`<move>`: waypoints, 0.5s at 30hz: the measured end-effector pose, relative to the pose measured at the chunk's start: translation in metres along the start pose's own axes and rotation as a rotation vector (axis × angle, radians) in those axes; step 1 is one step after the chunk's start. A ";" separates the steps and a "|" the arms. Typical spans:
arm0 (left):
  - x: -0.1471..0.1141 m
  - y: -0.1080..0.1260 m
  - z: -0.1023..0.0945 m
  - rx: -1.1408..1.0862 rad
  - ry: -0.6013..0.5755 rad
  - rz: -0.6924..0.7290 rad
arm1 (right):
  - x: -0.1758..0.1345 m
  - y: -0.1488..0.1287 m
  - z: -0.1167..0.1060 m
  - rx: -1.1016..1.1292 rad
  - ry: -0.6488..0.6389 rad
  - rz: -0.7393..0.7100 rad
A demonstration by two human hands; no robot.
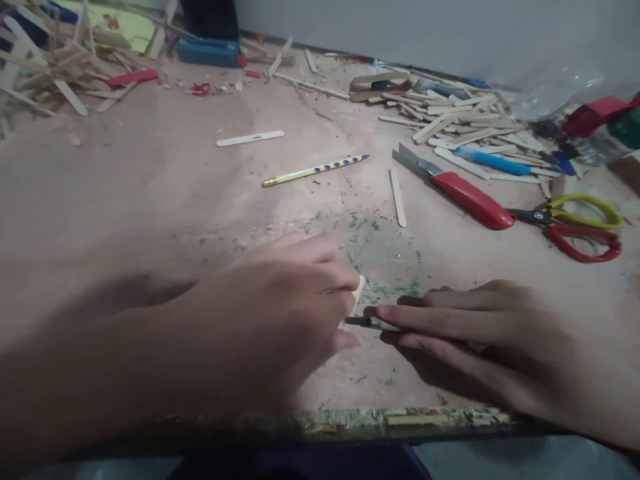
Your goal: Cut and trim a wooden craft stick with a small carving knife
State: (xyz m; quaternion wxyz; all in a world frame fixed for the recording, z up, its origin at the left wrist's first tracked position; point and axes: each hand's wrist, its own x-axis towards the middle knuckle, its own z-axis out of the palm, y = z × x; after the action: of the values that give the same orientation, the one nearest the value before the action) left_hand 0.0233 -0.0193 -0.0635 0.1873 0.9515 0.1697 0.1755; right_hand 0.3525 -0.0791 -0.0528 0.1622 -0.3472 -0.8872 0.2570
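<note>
Under the left hand [280, 307] fingers [345, 277], a stick [358, 291] protrudes.

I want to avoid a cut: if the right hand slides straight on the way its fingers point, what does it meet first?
Probably the left hand, pinning a pale wooden craft stick just beyond the right hand.

Left hand [280, 313] pins a wooden stick [357, 293] — right hand [480, 340] presses a blade [367, 323] against it.

Both forearms are showing bare, no sleeves or rings. The left hand [280, 313] and right hand [505, 347] are wearing nothing.
</note>
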 end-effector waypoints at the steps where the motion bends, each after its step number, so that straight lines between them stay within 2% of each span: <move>1: -0.001 0.000 -0.001 -0.020 0.006 0.016 | -0.001 0.000 -0.001 -0.010 -0.005 0.004; 6: -0.005 0.006 -0.010 0.014 -0.045 -0.008 | -0.003 0.001 -0.012 0.036 -0.048 0.015; 11: -0.005 0.012 -0.013 0.054 -0.090 0.018 | 0.001 0.000 -0.015 0.024 -0.010 0.020; 15: -0.002 0.010 -0.012 0.026 -0.139 -0.059 | 0.005 0.003 -0.015 0.023 -0.045 0.036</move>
State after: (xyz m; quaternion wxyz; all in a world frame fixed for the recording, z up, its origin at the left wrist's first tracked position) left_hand 0.0188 -0.0256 -0.0492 0.1916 0.9583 0.1866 0.1010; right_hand 0.3574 -0.0686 -0.0414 0.1416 -0.3554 -0.8811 0.2780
